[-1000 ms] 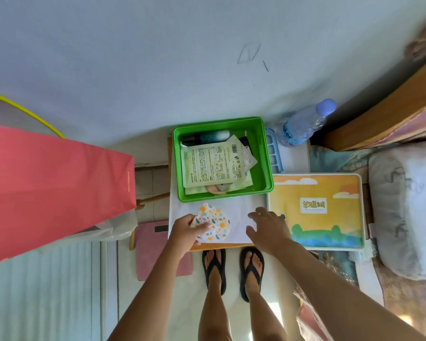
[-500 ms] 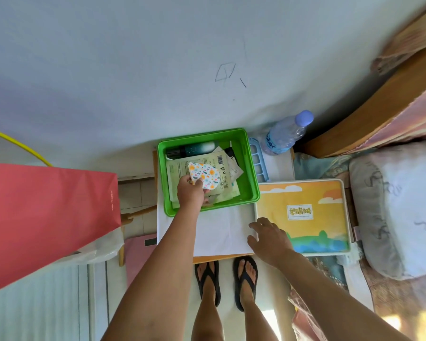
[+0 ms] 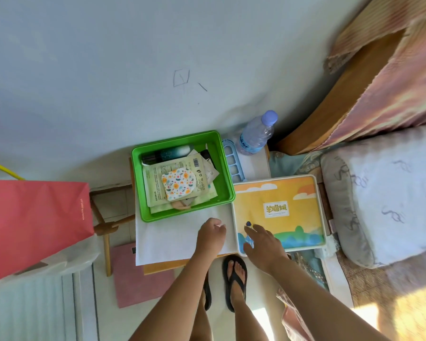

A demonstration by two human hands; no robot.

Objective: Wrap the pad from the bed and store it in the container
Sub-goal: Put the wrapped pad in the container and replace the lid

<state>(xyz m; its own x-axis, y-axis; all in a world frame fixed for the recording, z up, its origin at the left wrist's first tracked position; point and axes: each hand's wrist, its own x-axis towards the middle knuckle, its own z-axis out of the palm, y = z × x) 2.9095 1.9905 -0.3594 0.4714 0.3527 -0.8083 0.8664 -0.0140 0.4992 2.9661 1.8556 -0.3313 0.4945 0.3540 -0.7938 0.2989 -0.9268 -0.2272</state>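
Released since the earlier frame, the folded floral-print pad [image 3: 178,183] is laid on packets inside the green plastic container [image 3: 225,178]; the left hand [image 3: 210,232] is withdrawn, loosely curled and empty, the right hand [image 3: 262,243] open, empty.

Open white paper [image 3: 172,238] before the packed green container [image 3: 225,168]; bottle [image 3: 256,135] and yellow case [image 3: 280,210] crowding the right.

The pad [image 3: 178,183] lies in the container [image 3: 223,168] on packets [image 3: 155,183]. At your 3 o'clock sits the board [image 3: 278,210]; the bottle [image 3: 256,134] stands at 1 o'clock of the container, the bed [image 3: 384,188] farther right.
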